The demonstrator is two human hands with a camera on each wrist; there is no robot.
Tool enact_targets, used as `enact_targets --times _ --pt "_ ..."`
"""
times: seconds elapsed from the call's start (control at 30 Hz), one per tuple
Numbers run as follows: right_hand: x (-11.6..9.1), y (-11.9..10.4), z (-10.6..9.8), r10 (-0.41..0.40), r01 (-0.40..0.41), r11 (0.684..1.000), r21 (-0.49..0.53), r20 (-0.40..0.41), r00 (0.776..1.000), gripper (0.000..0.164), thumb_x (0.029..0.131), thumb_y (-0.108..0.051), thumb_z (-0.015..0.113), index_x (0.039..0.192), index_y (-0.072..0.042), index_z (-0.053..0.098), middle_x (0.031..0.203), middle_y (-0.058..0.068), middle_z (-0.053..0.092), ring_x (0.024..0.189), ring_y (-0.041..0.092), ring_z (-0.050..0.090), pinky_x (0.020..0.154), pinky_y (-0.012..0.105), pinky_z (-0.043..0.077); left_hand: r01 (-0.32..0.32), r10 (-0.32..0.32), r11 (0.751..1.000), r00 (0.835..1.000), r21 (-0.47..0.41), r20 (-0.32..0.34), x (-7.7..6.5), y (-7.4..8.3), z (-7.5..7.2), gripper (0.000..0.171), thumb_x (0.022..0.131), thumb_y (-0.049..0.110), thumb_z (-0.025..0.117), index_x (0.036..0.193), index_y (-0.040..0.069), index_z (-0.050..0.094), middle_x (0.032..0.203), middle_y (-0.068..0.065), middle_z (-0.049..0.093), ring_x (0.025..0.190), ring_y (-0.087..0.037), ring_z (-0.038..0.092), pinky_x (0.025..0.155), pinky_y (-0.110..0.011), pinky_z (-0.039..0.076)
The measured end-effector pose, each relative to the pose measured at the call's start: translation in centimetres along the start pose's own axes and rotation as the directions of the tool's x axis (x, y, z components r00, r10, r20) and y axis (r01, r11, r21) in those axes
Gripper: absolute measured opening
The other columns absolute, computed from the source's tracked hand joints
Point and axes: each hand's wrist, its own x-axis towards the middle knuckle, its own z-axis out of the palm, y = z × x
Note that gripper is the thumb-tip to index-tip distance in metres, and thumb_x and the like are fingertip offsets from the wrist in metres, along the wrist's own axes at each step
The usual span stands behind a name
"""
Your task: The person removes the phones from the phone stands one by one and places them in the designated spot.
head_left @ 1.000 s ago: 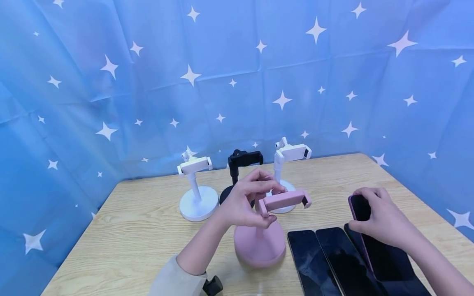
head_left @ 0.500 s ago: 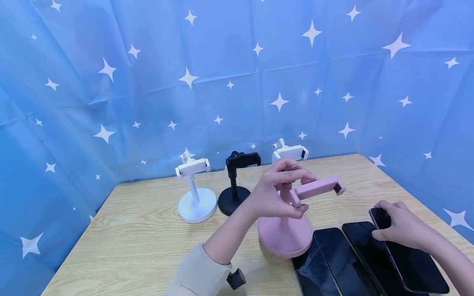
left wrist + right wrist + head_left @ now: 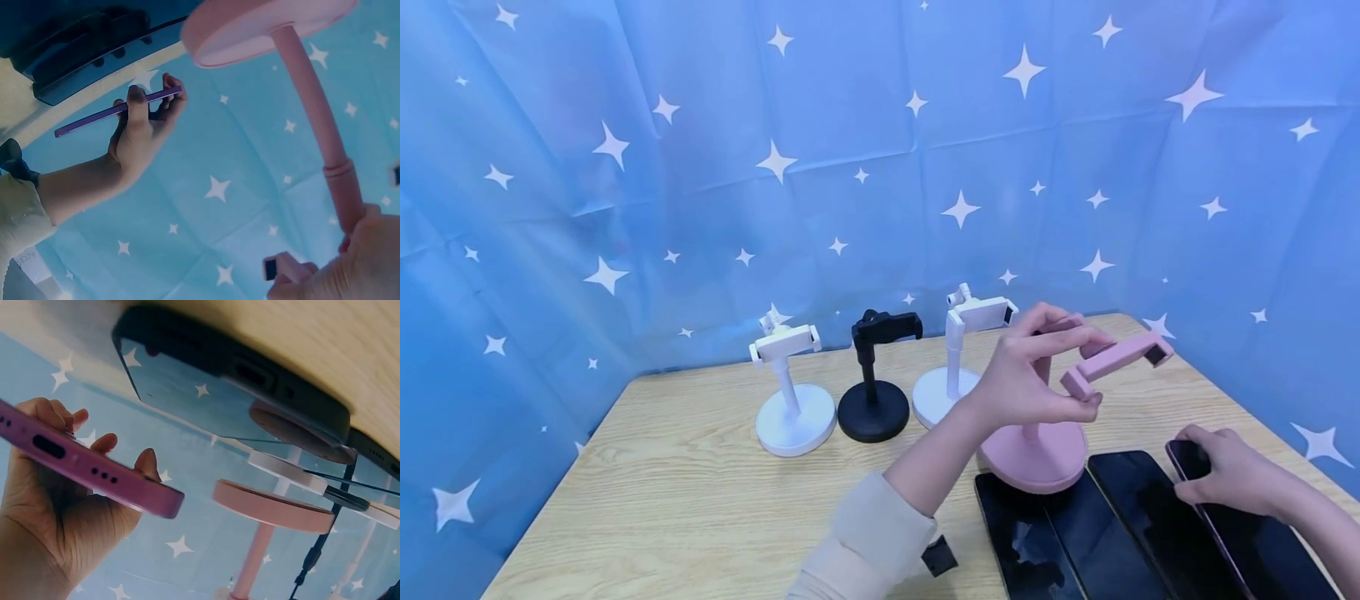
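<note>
My left hand [image 3: 1026, 375] grips a pink phone stand [image 3: 1037, 458] near its clamp, fingers and thumb curled round the upper stem. Its round base is raised over the far ends of the dark phones, and the right wrist view shows a gap above them. My right hand [image 3: 1240, 475] holds a purple-edged phone [image 3: 94, 465] by its sides, thumb on one edge and fingers on the other. That phone is tilted, screen up, above the rightmost dark phone [image 3: 1142, 500]. Two more dark phones lie beside it, a middle one [image 3: 1097, 533] and a left one [image 3: 1018, 533].
Behind, in a row on the wooden table [image 3: 700, 492], stand a white phone stand [image 3: 795, 419], a black phone stand [image 3: 873, 411] and another white phone stand [image 3: 936, 396]. A blue star-patterned curtain [image 3: 850, 100] hangs along the table's far and side edges.
My left hand has carried the pink stand rightward and away, from beside the phones to over their far ends. My right hand, still holding the purple-edged phone, has shifted right and slightly lower in view.
</note>
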Motion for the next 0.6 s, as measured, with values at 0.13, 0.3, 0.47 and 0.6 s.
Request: enact_targets --times 0.13,0.3,0.47,0.6 --pt "-0.3 0.6 0.2 -0.039 0.037 0.997 0.067 0.025 0.999 0.050 0.077 -0.011 0.066 0.111 0.015 0.041 0.070 0.004 0.049 0.055 0.007 0.045 0.050 0.024 0.040 -0.004 0.005 0.993 1.000 0.115 -0.008 0.6 -1.7 1.4 0.052 0.056 -0.008 0.078 0.102 -0.019 0.058 0.106 -0.020 0.047 0.096 -0.021 0.054 0.082 -0.015 0.045" --pt "-0.3 0.7 0.4 -0.019 0.018 0.998 0.067 0.016 1.000 0.050 0.077 -0.012 0.066 0.112 0.013 0.042 0.074 0.005 0.048 0.057 0.008 0.044 0.051 0.024 0.040 -0.078 0.108 0.918 0.993 0.389 -0.056 1.1 -4.2 2.4 0.050 0.058 0.011 0.081 0.101 -0.008 0.064 0.107 -0.013 0.054 0.102 -0.014 0.051 0.089 -0.011 0.039" --pt "-0.2 0.7 0.5 -0.015 0.014 0.997 0.078 0.016 1.000 0.050 0.076 -0.013 0.067 0.112 0.011 0.043 0.077 0.006 0.048 0.059 0.009 0.045 0.052 0.024 0.041 -0.099 0.193 0.818 0.975 0.567 -0.109 1.2 -5.9 2.6 0.045 0.060 0.020 0.078 0.099 0.000 0.068 0.102 -0.007 0.060 0.102 -0.013 0.051 0.089 -0.013 0.037" --pt "-0.2 1.0 0.4 0.018 -0.020 0.995 0.098 0.020 1.000 0.049 0.075 -0.012 0.067 0.112 0.009 0.043 0.079 0.008 0.047 0.061 0.014 0.047 0.051 0.026 0.043 -0.090 0.207 0.783 0.971 0.615 -0.122 1.0 -6.8 2.8 0.043 0.061 0.023 0.077 0.098 0.003 0.069 0.102 -0.007 0.056 0.101 -0.013 0.052 0.089 -0.016 0.037"
